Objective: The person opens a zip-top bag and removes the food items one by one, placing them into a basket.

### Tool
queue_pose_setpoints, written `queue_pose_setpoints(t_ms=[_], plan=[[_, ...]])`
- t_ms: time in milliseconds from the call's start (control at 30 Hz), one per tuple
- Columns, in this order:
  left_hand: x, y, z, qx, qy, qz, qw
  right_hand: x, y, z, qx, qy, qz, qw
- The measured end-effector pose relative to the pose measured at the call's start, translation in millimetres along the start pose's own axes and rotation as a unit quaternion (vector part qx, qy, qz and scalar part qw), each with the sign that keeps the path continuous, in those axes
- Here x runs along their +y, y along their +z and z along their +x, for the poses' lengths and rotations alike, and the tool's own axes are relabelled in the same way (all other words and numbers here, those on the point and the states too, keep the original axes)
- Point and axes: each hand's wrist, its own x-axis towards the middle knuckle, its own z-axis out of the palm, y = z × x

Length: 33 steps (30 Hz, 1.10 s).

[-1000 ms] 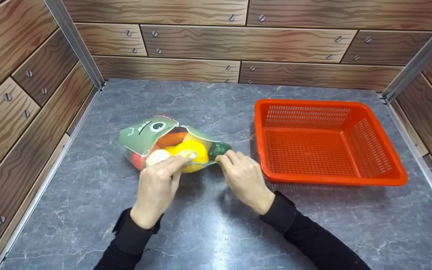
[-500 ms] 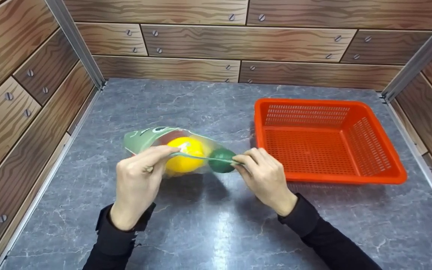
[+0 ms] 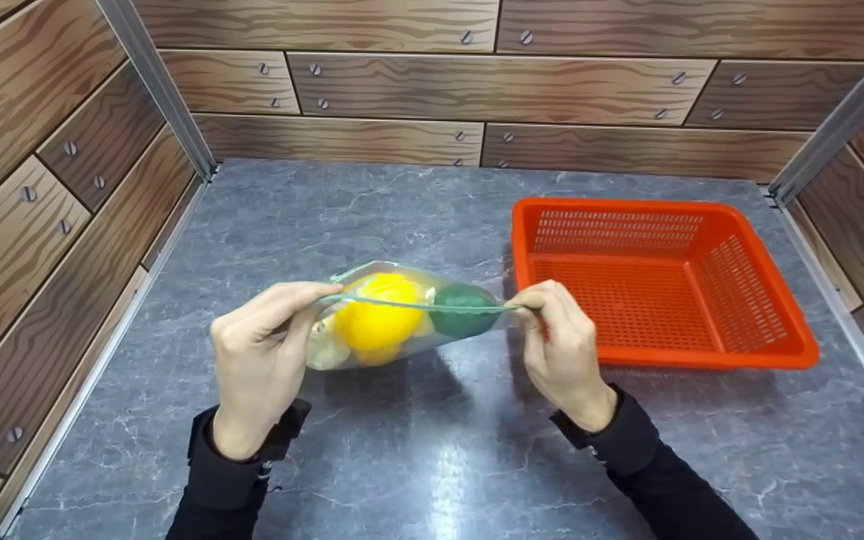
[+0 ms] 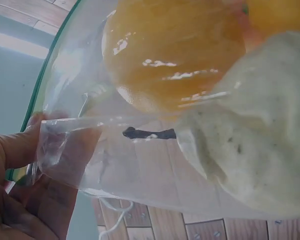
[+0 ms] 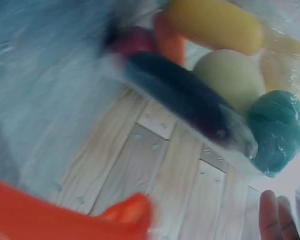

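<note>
My left hand pinches the left end of a clear plastic bag's green-edged mouth. At the opposite end, my right hand pinches the same edge between thumb and fingers. Inside sit a large yellow vegetable or fruit, a dark green round one and a whitish lumpy one. Through the plastic, the right wrist view also shows a long dark purple piece, a yellow oblong one and an orange one. The bag hangs above the table, its mouth stretched between both hands.
An orange-red slotted basket stands on the right of the grey marbled table, just beyond my right hand; nothing shows inside it. Wood-patterned walls enclose the table at the back and both sides.
Both hands have drawn apart and lifted the bag's near edge, pulling it taut. The bag has come up and shifted right, and its printed green face has turned out of view.
</note>
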Motion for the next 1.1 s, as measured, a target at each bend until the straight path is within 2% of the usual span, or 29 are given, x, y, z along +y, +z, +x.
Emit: queue_pose_setpoints(t_ms=[133, 333, 433, 533, 633, 733, 800, 867, 967, 1033, 1100], plan=[[5.1, 0.5, 6.6, 0.017, -0.004, -0.004, 0.9998, -12, -8, 16.3, 0.038, 0.003, 0.042, 0.9984], [5.8, 3.2, 12.8, 0.016, -0.019, 0.000, 0.9997, -24, -23, 34.6, 0.089, 0.014, 0.097, 0.9912], [0.9, 4.5, 16.2, 0.019, -0.030, 0.009, 0.9993, -29, -26, 38.6, 0.093, 0.048, 0.144, 0.9841], [-8.7, 6.5, 19.8, 0.026, -0.052, 0.030, 0.9979, -30, -27, 38.8, 0.084, 0.113, 0.195, 0.9707], [-19.4, 7.6, 22.8, 0.040, -0.080, 0.046, 0.9949, -27, -27, 36.6, 0.062, 0.179, 0.247, 0.9503], [-27.3, 6.9, 23.6, 0.056, -0.098, 0.053, 0.9922, -25, -25, 33.8, 0.046, 0.223, 0.281, 0.9324], [-29.4, 6.7, 23.8, 0.060, -0.101, 0.063, 0.9911, -23, -23, 32.6, 0.054, 0.245, 0.289, 0.9238], [-29.8, 7.2, 24.2, 0.059, -0.098, 0.076, 0.9905, -22, -20, 32.6, 0.073, 0.263, 0.288, 0.9179], [-28.9, 11.4, 24.9, 0.050, -0.075, 0.099, 0.9910, -20, -14, 33.7, 0.111, 0.283, 0.275, 0.9122], [-27.2, 17.1, 24.3, 0.049, -0.045, 0.131, 0.9892, -19, -11, 34.6, 0.129, 0.291, 0.269, 0.9090], [-24.9, 25.1, 23.1, 0.051, -0.001, 0.177, 0.9828, -18, -8, 35.2, 0.144, 0.296, 0.268, 0.9054]])
